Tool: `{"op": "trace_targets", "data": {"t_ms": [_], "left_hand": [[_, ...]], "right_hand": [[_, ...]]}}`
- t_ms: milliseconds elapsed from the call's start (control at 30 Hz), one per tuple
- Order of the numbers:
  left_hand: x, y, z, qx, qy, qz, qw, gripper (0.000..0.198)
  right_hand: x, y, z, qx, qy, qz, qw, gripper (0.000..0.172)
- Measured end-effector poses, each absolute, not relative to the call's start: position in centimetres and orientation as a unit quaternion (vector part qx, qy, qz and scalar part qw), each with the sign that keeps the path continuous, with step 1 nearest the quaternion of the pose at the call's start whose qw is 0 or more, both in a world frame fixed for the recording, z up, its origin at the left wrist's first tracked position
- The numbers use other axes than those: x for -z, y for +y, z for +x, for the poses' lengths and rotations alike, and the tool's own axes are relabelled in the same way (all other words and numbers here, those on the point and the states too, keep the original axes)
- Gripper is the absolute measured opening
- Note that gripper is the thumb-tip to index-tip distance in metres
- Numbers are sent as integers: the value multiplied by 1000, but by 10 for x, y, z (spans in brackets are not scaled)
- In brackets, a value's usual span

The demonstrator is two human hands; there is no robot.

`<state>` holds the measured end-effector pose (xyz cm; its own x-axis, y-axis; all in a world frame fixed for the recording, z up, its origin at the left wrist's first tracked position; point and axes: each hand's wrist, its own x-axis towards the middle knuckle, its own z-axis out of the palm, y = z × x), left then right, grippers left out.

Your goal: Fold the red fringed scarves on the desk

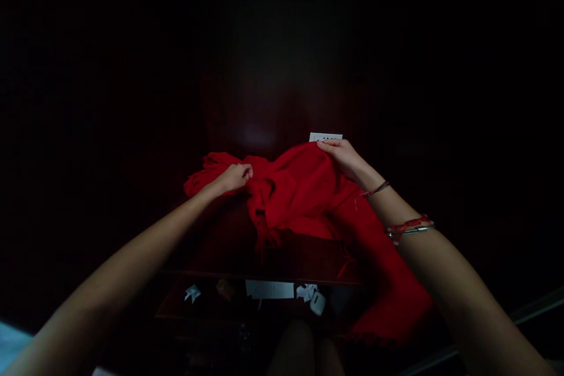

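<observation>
Cloth (304, 191), red and fringed, lies bunched on our dark worktop (304, 257); our right hand (344, 156) pinches its edge; our left hand (237, 177) curls its fingers, grip unclear. Overhanging weight could drag it off.

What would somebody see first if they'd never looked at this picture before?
Probably the bright red cloth, bunched in the middle of the dark scene and hanging down on the right. Next come the person's right hand holding its top edge, with bracelets up that arm, and the curled left hand on its left side. Then some white paper stands out below the tabletop's front edge.
</observation>
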<state>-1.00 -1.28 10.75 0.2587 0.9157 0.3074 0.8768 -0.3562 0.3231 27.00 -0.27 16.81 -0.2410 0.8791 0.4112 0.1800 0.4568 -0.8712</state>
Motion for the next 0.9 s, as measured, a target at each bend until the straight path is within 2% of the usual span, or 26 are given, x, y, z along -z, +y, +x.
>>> {"op": "trace_targets", "data": {"t_ms": [67,133,267,367,433,500,667,733,900], "left_hand": [[-89,-20,-5,-254,564,774,135,17],[-74,-31,12,-299,547,755,205,28],[-65,-43,63,-402,486,752,193,49],[-75,-45,88,-435,451,747,224,37],[-85,-49,94,-468,434,730,247,30],[-92,-55,95,-494,409,725,251,32],[-91,-61,87,-421,436,780,155,26],[-88,-55,78,-421,480,759,128,21],[-92,-44,51,-457,490,728,145,19]], "right_hand": [[-174,-8,277,-369,-670,-386,515,28],[-176,-14,278,-363,-670,-400,509,29],[-174,-28,266,-296,-745,-404,442,33],[-181,-36,260,-204,-799,-405,396,36],[-188,-37,263,-144,-795,-426,408,36],[-194,-36,270,-101,-770,-454,437,37],[-194,-34,285,-59,-745,-478,462,35],[-192,-39,286,-44,-753,-489,438,36],[-187,-55,288,1,-790,-508,342,31]]}}
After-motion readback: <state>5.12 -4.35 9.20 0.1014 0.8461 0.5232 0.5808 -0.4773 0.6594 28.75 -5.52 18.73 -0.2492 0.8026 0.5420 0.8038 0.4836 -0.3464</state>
